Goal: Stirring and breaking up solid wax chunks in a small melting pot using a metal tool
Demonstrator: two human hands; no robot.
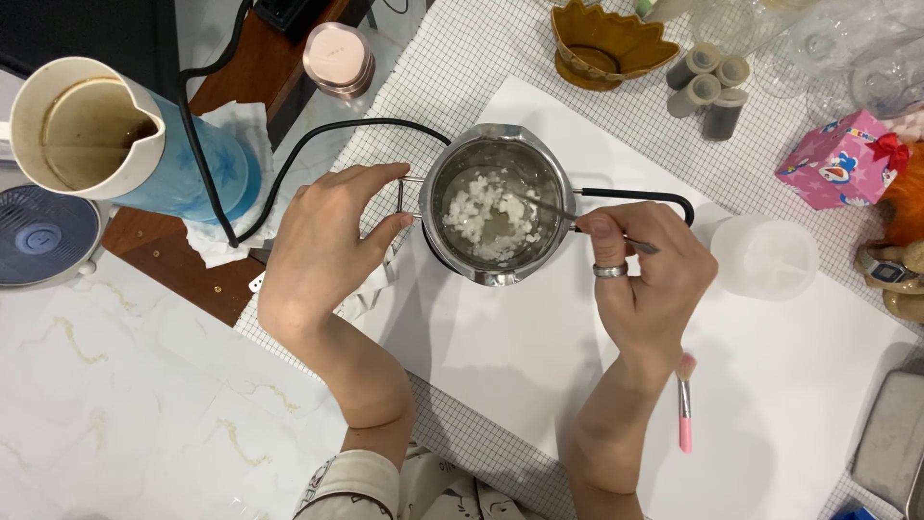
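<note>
A small steel melting pot (496,140) stands on a white sheet (539,356); white wax flakes (486,217) lie half melted inside it. My left hand (327,236) pinches the pot's small wire handle at its left side. My right hand (645,270), with a ring on one finger, holds a thin metal stirring rod (544,204) whose tip dips into the flakes. The pot's long black handle (664,197) runs off to the right, behind my right hand.
A pink brush (684,409) lies by my right wrist, a frosted white cup (765,255) to the right. A blue jug (115,135) and black cable (327,130) are at left. Small vials (712,87), a brown crown-shaped dish (602,43) and a pink gift box (837,159) lie behind.
</note>
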